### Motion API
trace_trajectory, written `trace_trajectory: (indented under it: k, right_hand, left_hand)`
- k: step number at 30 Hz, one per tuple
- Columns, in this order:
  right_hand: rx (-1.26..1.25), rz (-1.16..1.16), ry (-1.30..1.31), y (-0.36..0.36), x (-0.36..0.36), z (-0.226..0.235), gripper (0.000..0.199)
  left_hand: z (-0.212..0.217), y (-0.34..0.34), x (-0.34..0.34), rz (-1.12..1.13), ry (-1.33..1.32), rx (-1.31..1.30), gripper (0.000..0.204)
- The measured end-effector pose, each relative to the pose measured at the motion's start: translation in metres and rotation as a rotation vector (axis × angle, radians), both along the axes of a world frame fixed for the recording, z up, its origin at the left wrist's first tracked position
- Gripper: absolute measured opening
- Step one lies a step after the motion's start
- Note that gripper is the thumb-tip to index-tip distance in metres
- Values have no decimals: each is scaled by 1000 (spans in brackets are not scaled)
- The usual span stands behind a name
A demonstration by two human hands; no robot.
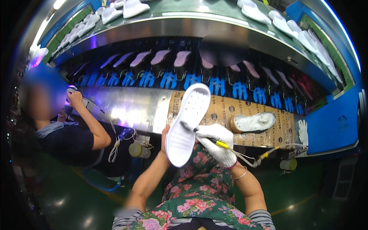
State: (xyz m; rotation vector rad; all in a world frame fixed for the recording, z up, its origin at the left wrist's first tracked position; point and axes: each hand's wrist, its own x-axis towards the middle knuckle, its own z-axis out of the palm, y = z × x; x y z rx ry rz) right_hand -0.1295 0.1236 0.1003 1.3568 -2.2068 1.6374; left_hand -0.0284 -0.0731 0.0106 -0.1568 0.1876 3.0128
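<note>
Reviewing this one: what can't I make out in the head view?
All in the head view:
- Left hand: most of its fingers, hidden behind the white sole.
- White sole: its underside face, turned away from the camera.
- Slim tool: part of its handle, covered by the right hand's grip.
- Pink forms: some near the middle, behind a round blur.
- Co-worker: the head, blurred out.

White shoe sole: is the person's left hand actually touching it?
Touching. The head view shows it: the bare left hand grips the white shoe sole along its left edge, with no gap between them.
</note>
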Motion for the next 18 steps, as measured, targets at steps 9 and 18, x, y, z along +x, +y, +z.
trace_trajectory:
  k: [9, 18]
  right_hand:
    - [-225, 267, -319, 24, 5, 19, 20]
    - [-875, -269, -1074, 98, 18, -43, 20]
  left_hand:
    - [21, 8, 16, 119, 168, -255, 114]
    - [216, -10, -132, -89, 877, -135, 118]
